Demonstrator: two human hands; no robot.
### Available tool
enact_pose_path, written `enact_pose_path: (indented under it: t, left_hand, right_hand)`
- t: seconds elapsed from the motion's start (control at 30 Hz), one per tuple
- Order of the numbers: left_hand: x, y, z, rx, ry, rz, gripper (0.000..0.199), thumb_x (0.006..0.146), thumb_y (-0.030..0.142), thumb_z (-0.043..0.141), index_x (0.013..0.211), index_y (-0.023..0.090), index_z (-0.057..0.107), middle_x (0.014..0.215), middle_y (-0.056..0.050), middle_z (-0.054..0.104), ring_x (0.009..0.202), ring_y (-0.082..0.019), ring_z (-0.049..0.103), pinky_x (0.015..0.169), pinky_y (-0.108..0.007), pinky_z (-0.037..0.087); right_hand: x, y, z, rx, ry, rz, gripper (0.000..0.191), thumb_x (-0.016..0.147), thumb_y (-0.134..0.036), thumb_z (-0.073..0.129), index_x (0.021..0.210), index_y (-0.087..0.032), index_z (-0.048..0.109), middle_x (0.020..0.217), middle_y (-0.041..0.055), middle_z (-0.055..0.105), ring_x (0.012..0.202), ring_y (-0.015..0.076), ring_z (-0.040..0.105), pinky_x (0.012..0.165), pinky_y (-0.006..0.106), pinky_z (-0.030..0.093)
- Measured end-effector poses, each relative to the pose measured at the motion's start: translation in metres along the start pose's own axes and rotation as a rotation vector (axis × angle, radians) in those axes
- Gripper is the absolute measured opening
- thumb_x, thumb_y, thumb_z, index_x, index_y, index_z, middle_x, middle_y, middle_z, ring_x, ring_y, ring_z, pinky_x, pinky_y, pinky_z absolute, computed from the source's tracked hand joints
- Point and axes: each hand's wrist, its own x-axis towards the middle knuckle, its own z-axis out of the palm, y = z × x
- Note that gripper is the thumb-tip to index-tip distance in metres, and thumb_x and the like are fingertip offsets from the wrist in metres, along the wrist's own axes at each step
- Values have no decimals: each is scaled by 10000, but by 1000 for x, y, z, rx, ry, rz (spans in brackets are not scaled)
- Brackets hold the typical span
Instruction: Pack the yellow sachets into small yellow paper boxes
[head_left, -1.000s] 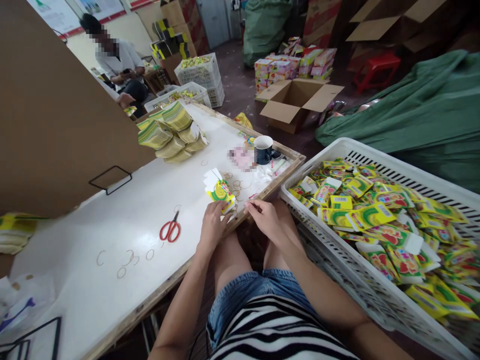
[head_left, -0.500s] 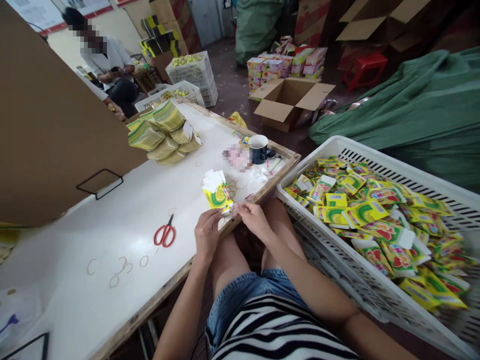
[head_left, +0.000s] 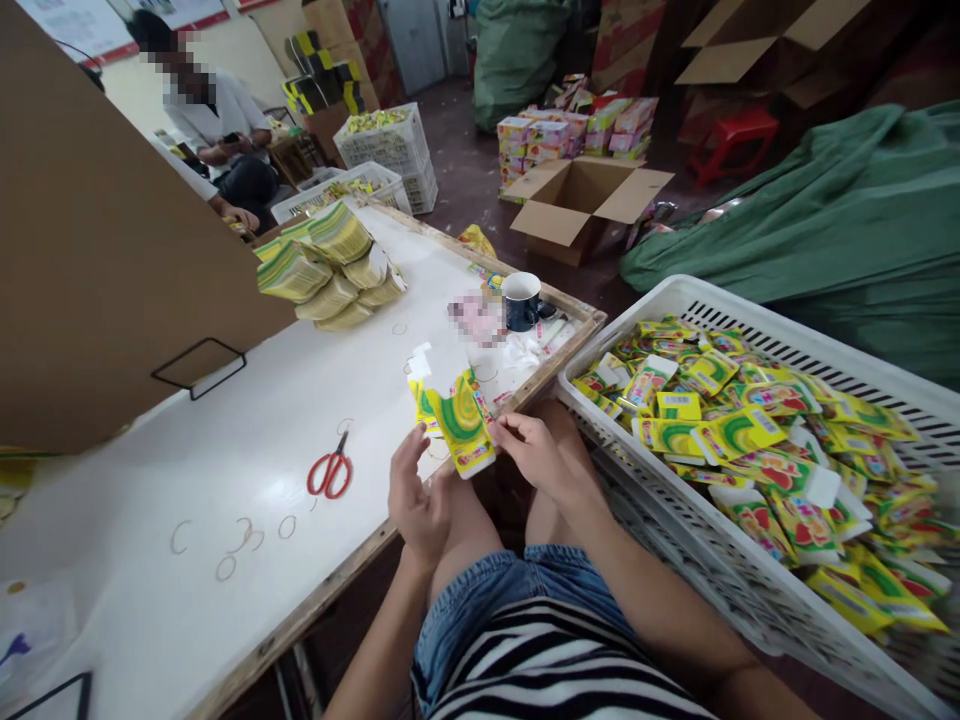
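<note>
A yellow and green flat carton (head_left: 463, 425) hangs over the table's front edge, pinched at its right side by my right hand (head_left: 529, 450). Just left of it is my left hand (head_left: 418, 495), fingers apart and holding nothing. Behind the held carton, more yellow cartons with white flaps (head_left: 421, 385) lie on the white table (head_left: 225, 470). Bundled stacks of cartons (head_left: 330, 265) stand farther back. Red-handled scissors (head_left: 330, 472) and several loose rubber bands lie to the left.
A white crate (head_left: 675, 290) of yellow packets stands at my right. On the table's far right are a dark mug (head_left: 520, 302) and a pink item (head_left: 480, 318). A brown board (head_left: 127, 240) rises at the left. Another person (head_left: 217, 125) sits at the back left.
My right hand has lifted a carton off the small pile and drawn it right and toward me. My left hand has opened and moved slightly down.
</note>
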Motion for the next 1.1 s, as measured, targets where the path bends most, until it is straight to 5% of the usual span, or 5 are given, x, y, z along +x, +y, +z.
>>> enact_pose_path:
  t: [0.13, 0.23, 0.7, 0.83, 1.1]
  left_hand:
    - [10, 10, 5, -477, -324, -530, 573, 800, 648, 655, 1142, 189, 689, 1142, -141, 744, 1142, -321, 673, 937, -447, 568]
    - [11, 16, 10, -659, -468, -672, 576, 733, 702, 682, 1004, 195, 726, 987, -120, 779, 1040, -325, 715, 865, -445, 592]
    - [-1, 15, 30, -491, -293, -631, 363, 837, 485, 700, 1015, 174, 638, 945, -64, 759, 885, -195, 719, 837, -318, 567]
    - [-5, 25, 31, -417, -223, -533, 626, 807, 345, 761, 1288, 253, 371, 1018, -39, 738, 881, -163, 725, 822, -289, 563]
    - [1, 35, 20, -505, -500, -531, 690, 862, 285, 699, 1400, 268, 267, 1094, -88, 722, 1008, -226, 722, 855, -354, 575]
  right_hand:
    - [-22, 2, -3, 129, -114, 105, 540, 783, -719, 624, 739, -181, 646, 720, 27, 663, 659, 166, 588, 626, 282, 515]
    - [-30, 4, -1, 201, -161, 119, 553, 731, -735, 668, 789, -185, 684, 786, 40, 700, 756, 206, 642, 673, 312, 552]
    - [-52, -5, -6, -206, 21, 11, 403, 910, -518, 564, 756, -175, 708, 713, 44, 704, 680, 233, 650, 624, 315, 523]
    - [-52, -6, -11, -452, 105, -100, 310, 918, -399, 561, 713, -194, 672, 746, 90, 710, 727, 251, 646, 669, 336, 505]
    - [-45, -19, -29, -204, -4, -195, 482, 934, -336, 569, 1396, -221, 496, 1075, 72, 696, 764, 164, 641, 670, 264, 517]
